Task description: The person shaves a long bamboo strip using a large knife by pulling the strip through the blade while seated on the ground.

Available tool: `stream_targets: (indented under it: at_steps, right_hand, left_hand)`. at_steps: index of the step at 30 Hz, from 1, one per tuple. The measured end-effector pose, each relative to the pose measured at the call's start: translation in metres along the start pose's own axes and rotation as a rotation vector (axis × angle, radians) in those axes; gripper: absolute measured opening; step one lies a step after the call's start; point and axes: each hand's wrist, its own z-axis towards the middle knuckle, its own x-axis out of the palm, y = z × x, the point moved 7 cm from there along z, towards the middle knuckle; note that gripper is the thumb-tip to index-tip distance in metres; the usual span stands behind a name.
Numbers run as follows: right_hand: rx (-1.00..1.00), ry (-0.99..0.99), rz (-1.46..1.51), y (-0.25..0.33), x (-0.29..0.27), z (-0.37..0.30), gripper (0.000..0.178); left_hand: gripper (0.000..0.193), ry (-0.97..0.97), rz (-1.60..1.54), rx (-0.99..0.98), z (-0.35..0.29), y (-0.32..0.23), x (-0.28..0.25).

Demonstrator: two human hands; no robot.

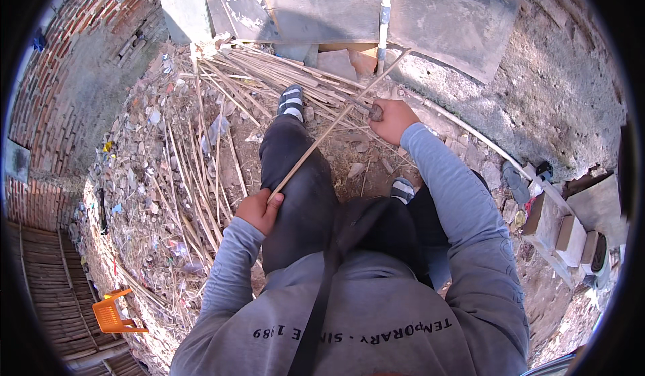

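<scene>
A long, thin bamboo strip (311, 153) slants across my raised thigh, from lower left to upper right. My left hand (260, 211) is closed around its lower end, near my knee. Farther up, my right hand (395, 121) grips the dark handle of a knife (363, 105). Its narrow blade points up and left, crossing the strip; whether it presses into the strip I cannot tell. Beyond the blade, the strip's far end sticks out freely over the ground. Behind it lies a loose pile of similar bamboo strips (269, 70).
More strips (191, 195) lie on the littered ground at left. Metal sheets (302, 7) and an upright pipe (384, 17) stand at the far side. An orange plastic chair (111, 313) is at lower left, and blocks (571, 240) are stacked at right. Brick walls (47, 101) rise around.
</scene>
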Motion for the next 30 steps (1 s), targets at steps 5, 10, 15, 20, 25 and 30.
stream_targets:
  at_steps: [5, 10, 15, 20, 25, 30]
  right_hand:
    - [-0.190, 0.138, -0.255, 0.043, 0.022, -0.017, 0.028]
    - [0.075, -0.061, 0.065, -0.023, -0.004, 0.012, 0.029]
    - [-0.059, 0.095, -0.080, 0.009, 0.015, -0.004, 0.029]
    - [-0.004, 0.091, -0.082, -0.004, 0.010, 0.004, 0.029]
    - [0.071, 0.023, -0.060, -0.026, 0.001, 0.007, 0.031]
    - [-0.137, 0.247, -0.215, 0.037, 0.025, -0.011, 0.030]
  left_hand:
    - [0.049, 0.021, 0.120, -0.039, -0.006, -0.003, -0.008]
    - [0.052, -0.011, -0.218, -0.058, 0.000, 0.014, 0.002]
    - [0.053, -0.064, 0.048, -0.053, -0.010, 0.012, -0.005]
    - [0.051, -0.116, 0.055, -0.011, -0.005, 0.004, -0.001]
    - [0.051, -0.100, 0.147, -0.057, -0.010, 0.005, -0.004]
    - [0.051, -0.093, 0.184, -0.076, -0.017, 0.006, -0.007]
